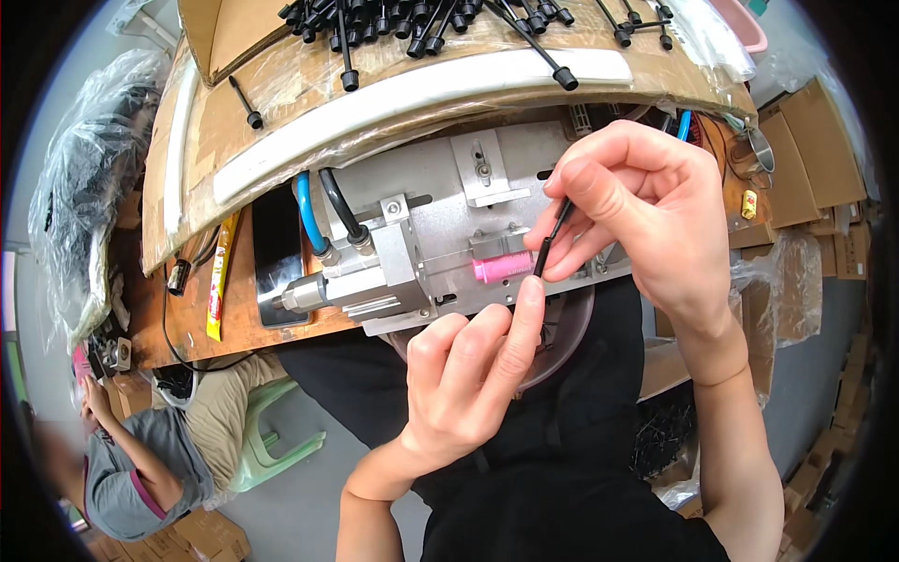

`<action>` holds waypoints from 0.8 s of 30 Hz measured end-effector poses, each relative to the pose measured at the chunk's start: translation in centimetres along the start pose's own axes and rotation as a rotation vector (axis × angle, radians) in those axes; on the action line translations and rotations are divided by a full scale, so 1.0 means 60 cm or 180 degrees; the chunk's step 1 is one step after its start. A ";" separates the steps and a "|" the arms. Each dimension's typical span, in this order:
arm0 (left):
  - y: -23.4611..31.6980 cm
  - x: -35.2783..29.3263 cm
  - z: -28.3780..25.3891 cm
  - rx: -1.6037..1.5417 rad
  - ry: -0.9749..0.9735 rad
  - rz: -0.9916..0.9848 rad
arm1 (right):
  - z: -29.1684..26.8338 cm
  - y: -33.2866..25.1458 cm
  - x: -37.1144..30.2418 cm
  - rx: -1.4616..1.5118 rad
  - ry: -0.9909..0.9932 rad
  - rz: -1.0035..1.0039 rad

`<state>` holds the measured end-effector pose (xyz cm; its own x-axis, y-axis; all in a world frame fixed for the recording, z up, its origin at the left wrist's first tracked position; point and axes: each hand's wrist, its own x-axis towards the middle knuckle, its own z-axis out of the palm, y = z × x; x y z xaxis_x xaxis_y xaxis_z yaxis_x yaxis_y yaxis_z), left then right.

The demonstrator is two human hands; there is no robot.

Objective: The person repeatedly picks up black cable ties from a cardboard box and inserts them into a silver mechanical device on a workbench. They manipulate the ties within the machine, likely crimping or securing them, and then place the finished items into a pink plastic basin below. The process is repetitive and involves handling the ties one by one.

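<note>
In my right hand [646, 206] a thin black rod [545, 248] with a thicker lower part is pinched between thumb and fingers, tilted above the metal fixture. My left hand [468, 379] comes up from below, its index fingertip against the rod's lower end and the other fingers curled; its thumb is hidden. Just behind the fingertips, a pink cylindrical piece [503, 267] lies on the metal plate [440, 211]. Left of it stands a metal block [389, 272] with a blue hose [309, 214] and a black hose [342, 206] fitted to it.
Many black rods with knobbed ends [403, 23] lie on the cardboard [375, 84] above the fixture. A dark phone [279, 253] and a yellow packet [220, 281] rest on the wooden bench. Below the plate is a bowl [576, 328]. Another person [150, 459] sits at lower left.
</note>
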<state>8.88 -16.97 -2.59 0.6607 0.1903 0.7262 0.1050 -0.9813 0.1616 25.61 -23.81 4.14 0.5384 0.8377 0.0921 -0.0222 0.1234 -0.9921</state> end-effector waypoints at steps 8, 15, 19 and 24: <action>0.001 -0.006 -0.006 -0.0274 0.0026 -0.0015 | -0.005 -0.008 -0.003 -0.0166 -0.0113 0.0287; 0.007 -0.012 -0.020 -0.0516 -0.0100 -0.0011 | -0.006 -0.025 -0.007 0.0141 -0.0231 0.0692; 0.006 -0.011 -0.025 -0.0961 -0.0176 -0.0138 | -0.005 -0.021 -0.016 -0.0400 -0.0304 -0.0155; 0.008 -0.014 -0.036 -0.1770 -0.0327 -0.0424 | -0.008 -0.023 -0.017 -0.0694 -0.0783 -0.0188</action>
<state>6.80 -17.53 -1.69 0.7402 0.2800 0.6113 -0.1955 -0.7803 0.5941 25.49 -25.12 5.36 0.3132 0.9391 0.1414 0.1979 0.0811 -0.9769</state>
